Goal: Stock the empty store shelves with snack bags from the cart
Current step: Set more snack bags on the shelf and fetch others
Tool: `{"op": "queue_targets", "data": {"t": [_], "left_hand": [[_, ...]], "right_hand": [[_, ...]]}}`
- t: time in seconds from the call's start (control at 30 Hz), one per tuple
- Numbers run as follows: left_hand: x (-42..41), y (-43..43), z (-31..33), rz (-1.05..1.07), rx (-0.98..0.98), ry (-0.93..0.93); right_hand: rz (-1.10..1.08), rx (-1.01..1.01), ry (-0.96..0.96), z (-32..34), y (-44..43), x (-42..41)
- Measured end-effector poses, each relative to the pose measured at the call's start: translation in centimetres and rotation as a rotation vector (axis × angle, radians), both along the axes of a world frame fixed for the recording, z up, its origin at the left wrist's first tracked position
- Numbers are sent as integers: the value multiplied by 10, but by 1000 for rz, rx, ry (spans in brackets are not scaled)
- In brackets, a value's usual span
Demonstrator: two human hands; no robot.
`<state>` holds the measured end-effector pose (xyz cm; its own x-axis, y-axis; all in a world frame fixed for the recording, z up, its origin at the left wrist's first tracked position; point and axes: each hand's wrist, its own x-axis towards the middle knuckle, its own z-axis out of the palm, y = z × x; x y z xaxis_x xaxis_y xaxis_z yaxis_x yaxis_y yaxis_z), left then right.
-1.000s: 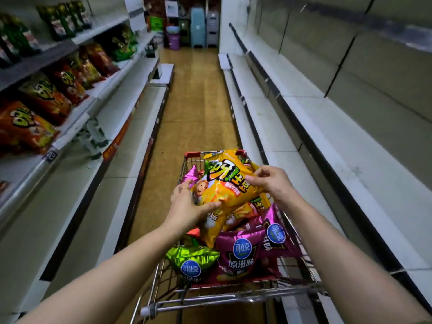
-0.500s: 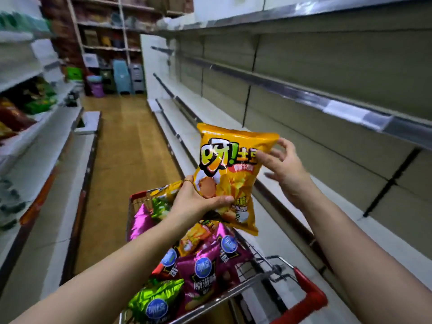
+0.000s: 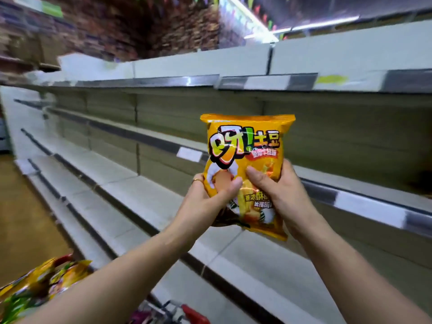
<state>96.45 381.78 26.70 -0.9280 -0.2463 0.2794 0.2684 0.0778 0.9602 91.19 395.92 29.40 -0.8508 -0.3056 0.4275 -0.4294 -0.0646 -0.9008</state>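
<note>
Down at the bottom, the cart [image 3: 195, 315] is peeking in with its red handle, and a pile of shiny snack bags [image 3: 44, 280] in yellow and green is lying at the lower left. Two bare arms are reaching up and forward from there. The left hand [image 3: 205, 202] is gripping the lower left side of a yellow snack bag [image 3: 245, 148], its thumb pressing on the front and a thin ring [image 3: 198, 181] showing on one finger. The right hand [image 3: 284, 197] is gripping the lower right side of the same bag, thumb pressing on the front and fingers curling round the back. The bag is standing upright in the air between both hands, its front facing the camera, and it is not touching any shelf. Behind it, long pale shelves [image 3: 131, 183] are running off to the left, one above another. A white label [image 3: 189, 154] is sitting on a shelf edge just left of the bag, and a yellow tag [image 3: 332, 79] is sticking on the edge of the top shelf. The brown floor [image 3: 23, 218] is showing at the far left, and far away bright lights [image 3: 325, 23] are glowing
</note>
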Motion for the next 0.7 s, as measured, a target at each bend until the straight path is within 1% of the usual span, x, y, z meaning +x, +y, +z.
{"op": "queue_targets", "data": {"t": [0.07,0.17,0.33,0.4,0.47,0.53,0.63,0.7], "left_hand": [[-13,36,12,-46,-41,-3],[-28,85,29,-150,-38,-15],[-59,148,53,-289,-156,-88],[-74,170,65,-333,-202,-145],[-92,188,75,-414,-167,-194],[-115,201,85,-441,-109,-236],[-153,212,95,-397,-136,-272],[-177,214,96,-367,-168,-294]], "right_hand": [[-75,-2,-3,9,38,-4],[-205,-37,-13,20,92,-7],[-447,21,-63,41,163,-17],[-471,10,-132,52,186,-26],[-394,-12,-234,66,201,-37],[-365,31,-313,75,211,-55],[-463,95,-399,80,218,-91],[-513,70,-462,82,216,-111]]}}
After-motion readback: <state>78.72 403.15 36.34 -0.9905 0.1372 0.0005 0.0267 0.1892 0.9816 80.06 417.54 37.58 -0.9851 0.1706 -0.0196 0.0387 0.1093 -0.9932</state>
